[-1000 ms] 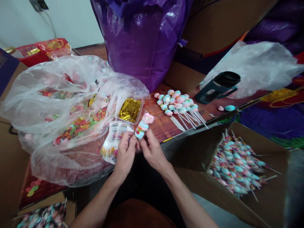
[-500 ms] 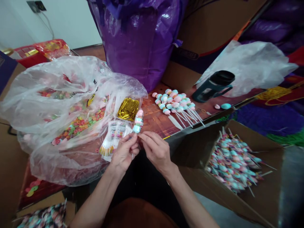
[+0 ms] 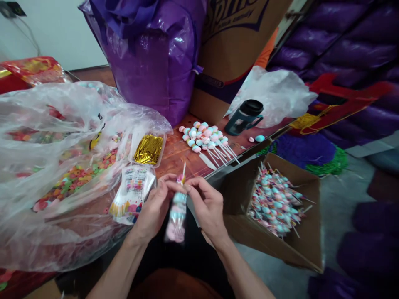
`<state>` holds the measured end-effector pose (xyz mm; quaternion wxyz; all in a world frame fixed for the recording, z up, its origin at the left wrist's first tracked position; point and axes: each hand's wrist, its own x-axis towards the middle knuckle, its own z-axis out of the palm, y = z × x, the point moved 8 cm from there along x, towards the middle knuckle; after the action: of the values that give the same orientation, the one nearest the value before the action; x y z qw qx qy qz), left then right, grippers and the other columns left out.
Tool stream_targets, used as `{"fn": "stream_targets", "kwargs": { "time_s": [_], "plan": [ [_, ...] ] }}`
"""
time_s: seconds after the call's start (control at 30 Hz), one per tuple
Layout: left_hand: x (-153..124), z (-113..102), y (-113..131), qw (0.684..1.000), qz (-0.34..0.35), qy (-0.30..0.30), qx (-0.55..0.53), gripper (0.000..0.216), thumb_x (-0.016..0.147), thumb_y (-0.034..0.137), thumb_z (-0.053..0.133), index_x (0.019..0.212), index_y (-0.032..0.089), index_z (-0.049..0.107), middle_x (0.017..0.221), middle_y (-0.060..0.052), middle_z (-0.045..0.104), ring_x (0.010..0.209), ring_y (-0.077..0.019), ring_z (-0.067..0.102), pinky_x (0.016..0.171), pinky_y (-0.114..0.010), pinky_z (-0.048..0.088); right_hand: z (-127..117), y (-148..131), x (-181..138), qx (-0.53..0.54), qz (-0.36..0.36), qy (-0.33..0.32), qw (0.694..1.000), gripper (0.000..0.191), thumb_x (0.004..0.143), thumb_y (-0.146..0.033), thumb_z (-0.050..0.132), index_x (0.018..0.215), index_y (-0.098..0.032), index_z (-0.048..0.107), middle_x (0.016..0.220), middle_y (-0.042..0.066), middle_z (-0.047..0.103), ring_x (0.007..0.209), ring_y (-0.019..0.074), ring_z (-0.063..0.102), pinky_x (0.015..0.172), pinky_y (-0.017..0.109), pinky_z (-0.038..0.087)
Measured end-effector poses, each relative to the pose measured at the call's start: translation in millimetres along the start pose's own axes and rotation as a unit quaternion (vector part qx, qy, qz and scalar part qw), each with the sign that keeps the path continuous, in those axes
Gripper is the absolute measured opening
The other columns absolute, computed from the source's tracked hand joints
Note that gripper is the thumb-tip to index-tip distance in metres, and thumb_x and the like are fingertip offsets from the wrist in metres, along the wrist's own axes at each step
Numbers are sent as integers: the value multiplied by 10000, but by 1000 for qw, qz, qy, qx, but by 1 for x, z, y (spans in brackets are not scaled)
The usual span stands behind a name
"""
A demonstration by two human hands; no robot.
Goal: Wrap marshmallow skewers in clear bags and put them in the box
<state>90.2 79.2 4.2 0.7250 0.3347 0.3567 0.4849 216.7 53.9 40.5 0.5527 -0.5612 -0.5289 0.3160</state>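
Note:
My left hand (image 3: 155, 207) and my right hand (image 3: 205, 204) pinch the neck of a bagged marshmallow skewer (image 3: 177, 216), which hangs head-down between them, blurred, its white stick pointing up. Both hands hover at the front edge of the wooden table (image 3: 174, 155). Just left of them lies a stack of printed clear bags (image 3: 133, 192). Behind that sits a clear tub of gold twist ties (image 3: 149, 149). A row of unwrapped marshmallow skewers (image 3: 204, 137) lies further back on the table.
A big clear plastic bag of ring candies (image 3: 62, 166) covers the left. A purple sack (image 3: 149, 58) and a cardboard box (image 3: 230, 54) stand behind. A dark mug (image 3: 245, 116) sits at the right. An open carton of wrapped skewers (image 3: 276, 203) stands on the floor.
The skewer has flipped from pointing up and away to hanging head-down between my hands. The view has swung right and pulled back.

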Motion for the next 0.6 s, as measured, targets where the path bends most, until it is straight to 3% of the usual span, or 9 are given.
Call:
{"fn": "stream_targets", "kwargs": {
  "time_s": [0.07,0.17,0.27,0.4,0.53,0.6],
  "plan": [
    [-3,1,-3,998,2,14,60,486,848,624,647,688,170,713,999,-98,665,1035,-210,579,903,-285,458,-10,-7,-2,-23,-23,16,999,166,938,-222,589,782,-215,645,719,-15,620,660,136,563,634,256,438],
    [-6,2,-25,992,-86,39,79,477,841,613,660,679,166,700,767,-54,630,750,-156,539,697,-270,443,-22,-14,-10,-30,-51,37,998,177,939,-206,587,785,-216,673,731,-4,633,669,139,573,657,266,453],
    [-9,14,-43,987,-142,3,79,400,769,541,775,717,146,736,730,-38,631,690,-131,510,640,-248,415,-34,-5,-23,-6,8,50,999,207,955,-252,574,809,-215,715,711,-6,622,647,133,561,641,262,460],
    [-7,32,-57,991,-107,-6,82,272,724,391,843,849,154,798,786,-57,697,778,-163,596,709,-258,467,-46,22,-57,32,138,52,988,244,947,-359,578,908,-199,759,602,-28,555,533,113,472,519,239,415],
    [-6,63,-76,984,-79,-56,147,151,728,304,823,720,162,774,697,-25,649,563,-119,534,520,-235,418,-58,56,-92,80,205,103,970,271,888,-413,653,763,-182,722,610,-19,570,510,94,417,469,218,354],
    [-5,75,-75,974,-41,-90,203,84,740,251,806,784,180,796,788,-46,696,615,-132,573,562,-237,442,-73,81,-102,131,233,148,952,290,863,-438,682,746,-175,709,603,-21,566,481,77,377,438,204,302]
  ]
}}
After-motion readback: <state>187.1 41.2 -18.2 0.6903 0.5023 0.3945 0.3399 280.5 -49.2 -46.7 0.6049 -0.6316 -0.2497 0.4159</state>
